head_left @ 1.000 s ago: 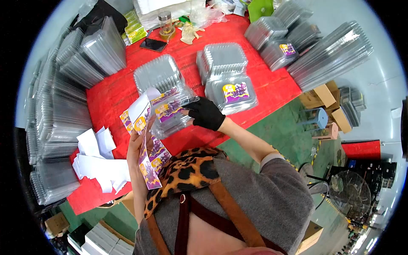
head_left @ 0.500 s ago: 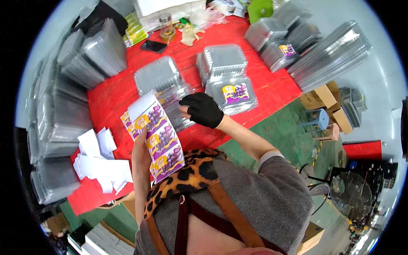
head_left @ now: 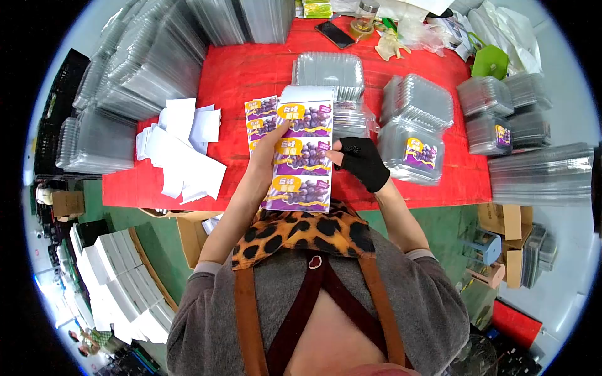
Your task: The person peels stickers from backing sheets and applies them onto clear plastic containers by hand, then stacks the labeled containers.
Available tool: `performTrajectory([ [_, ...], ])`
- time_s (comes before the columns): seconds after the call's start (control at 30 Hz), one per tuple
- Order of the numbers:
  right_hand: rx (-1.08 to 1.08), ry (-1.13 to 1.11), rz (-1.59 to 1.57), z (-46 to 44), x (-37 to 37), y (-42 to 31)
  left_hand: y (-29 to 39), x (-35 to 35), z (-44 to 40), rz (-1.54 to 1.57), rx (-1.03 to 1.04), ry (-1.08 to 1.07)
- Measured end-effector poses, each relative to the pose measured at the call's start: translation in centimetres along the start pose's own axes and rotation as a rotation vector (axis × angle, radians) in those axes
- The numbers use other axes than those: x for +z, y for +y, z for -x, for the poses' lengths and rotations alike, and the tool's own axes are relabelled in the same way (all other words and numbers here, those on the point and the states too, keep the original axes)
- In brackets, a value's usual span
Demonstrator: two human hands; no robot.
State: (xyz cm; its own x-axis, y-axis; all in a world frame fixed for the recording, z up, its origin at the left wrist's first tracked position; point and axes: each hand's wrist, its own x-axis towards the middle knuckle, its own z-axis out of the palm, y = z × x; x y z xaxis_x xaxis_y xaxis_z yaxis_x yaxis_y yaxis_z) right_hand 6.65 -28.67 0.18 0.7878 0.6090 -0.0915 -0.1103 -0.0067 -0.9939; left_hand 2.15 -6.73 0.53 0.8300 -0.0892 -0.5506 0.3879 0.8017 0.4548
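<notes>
My left hand (head_left: 271,149) grips a strip of grape stickers (head_left: 304,193) along its left side. The strip has rows of purple grapes with yellow patches, and its top end is blank white. More grape stickers (head_left: 260,109) show behind it on the left. My right hand (head_left: 364,164), in a black fingerless glove, pinches at the strip's right edge beside the middle sticker. Behind the strip, a clear plastic clamshell box (head_left: 354,120) is partly hidden. To the right, another clear clamshell box (head_left: 401,150) bears a grape sticker (head_left: 420,153) on its lid.
Stacked clear boxes (head_left: 329,70) stand behind, and more stacks (head_left: 147,62) line the left. White backing papers (head_left: 188,150) lie left on the red table (head_left: 251,69). A phone (head_left: 335,34) and a glass jar (head_left: 364,19) sit at the back. Further boxes (head_left: 489,97) stand right.
The view has turned, shifting the table. My right hand has moved from over the clear box to the sticker strip's right edge. My left hand still holds the strip.
</notes>
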Motion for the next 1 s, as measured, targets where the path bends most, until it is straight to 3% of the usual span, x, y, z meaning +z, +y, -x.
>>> performTrajectory([
  [0.03,-0.052,0.058,0.122,-0.2,-0.1,0.3,0.0,0.0,0.0,0.038,-0.009,-0.015],
  [0.13,-0.154,0.228,0.346,-0.8,-0.2,1.0,-0.7,-0.5,0.3,-0.292,0.141,-0.065],
  [0.23,-0.148,0.126,0.764,-0.4,-0.4,-0.7,-1.3,-1.7,-0.3,-0.438,0.219,-0.114],
  [0.27,-0.299,0.234,1.05,0.2,0.0,-1.7,-1.4,-1.9,-0.2,-0.48,0.22,-0.095],
  [0.37,-0.582,0.318,1.059,-0.2,0.2,-2.9,-1.7,-2.2,-0.2,-0.553,0.228,-0.106],
  [0.43,-0.797,0.23,1.133,-1.2,0.6,-4.8,-1.8,-2.2,-0.2,-0.606,0.204,-0.124],
  [0.5,-0.771,0.158,1.135,-2.5,1.0,-3.7,-2.1,-2.2,-0.2,-0.649,0.244,-0.141],
  [0.63,-0.863,0.226,1.193,-4.1,1.6,-1.6,-2.3,-3.4,-1.1,-0.922,0.449,-0.151],
  [0.83,-0.694,0.141,1.11,-4.4,1.4,-1.5,-2.3,-3.0,-1.1,-1.11,0.717,-0.171],
  [1.0,-0.808,0.101,1.135,-4.3,1.4,-2.6,-2.1,-3.5,-0.8,-1.014,0.427,-0.156],
])
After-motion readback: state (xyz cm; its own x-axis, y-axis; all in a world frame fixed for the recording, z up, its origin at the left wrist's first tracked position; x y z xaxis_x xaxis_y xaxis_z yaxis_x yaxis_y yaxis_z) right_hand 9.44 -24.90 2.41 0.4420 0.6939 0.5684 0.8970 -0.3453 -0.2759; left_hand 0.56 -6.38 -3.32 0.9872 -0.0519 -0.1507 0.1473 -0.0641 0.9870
